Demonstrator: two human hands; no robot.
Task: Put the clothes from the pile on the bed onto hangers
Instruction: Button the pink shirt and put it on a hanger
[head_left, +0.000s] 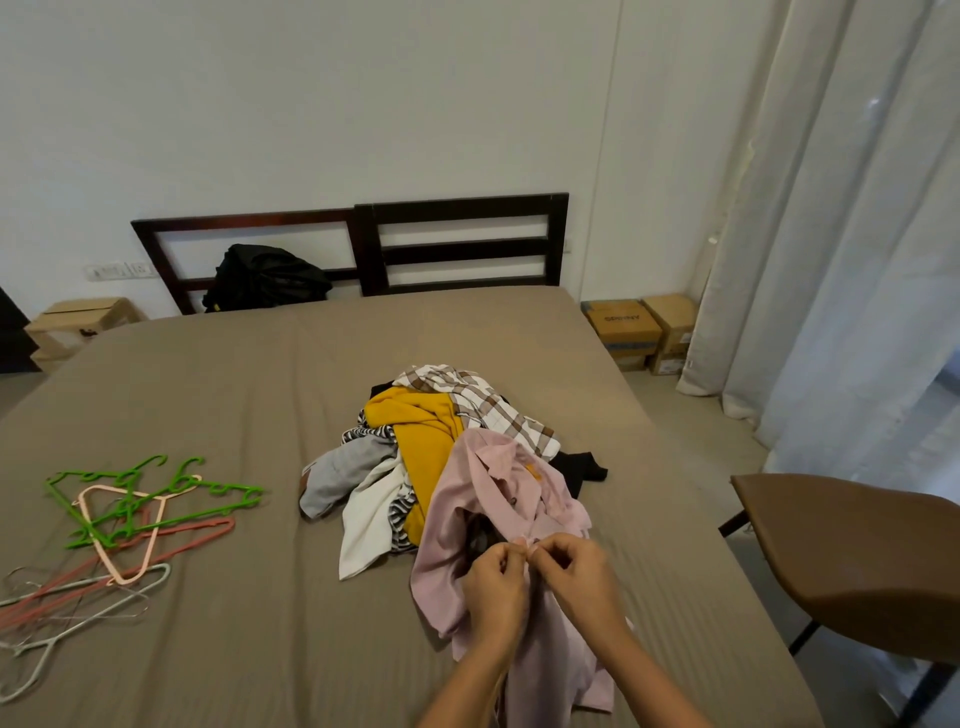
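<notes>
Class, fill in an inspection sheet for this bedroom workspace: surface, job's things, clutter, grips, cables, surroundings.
Surface: bed under a taupe sheet, lightly creased.
Job's things: pile of clothes mid-bed; pink shirt pulled out of it towards the person; hangers in a loose heap on the person's left, none of them seen in a garment.
Clutter: black bag against the headboard.
Grips: left hand and right hand close together, both pinching the pink shirt's front.
Cables: nothing seen.
Surroundings: cardboard boxes on the floor, pale curtain, brown chair beside the bed.
</notes>
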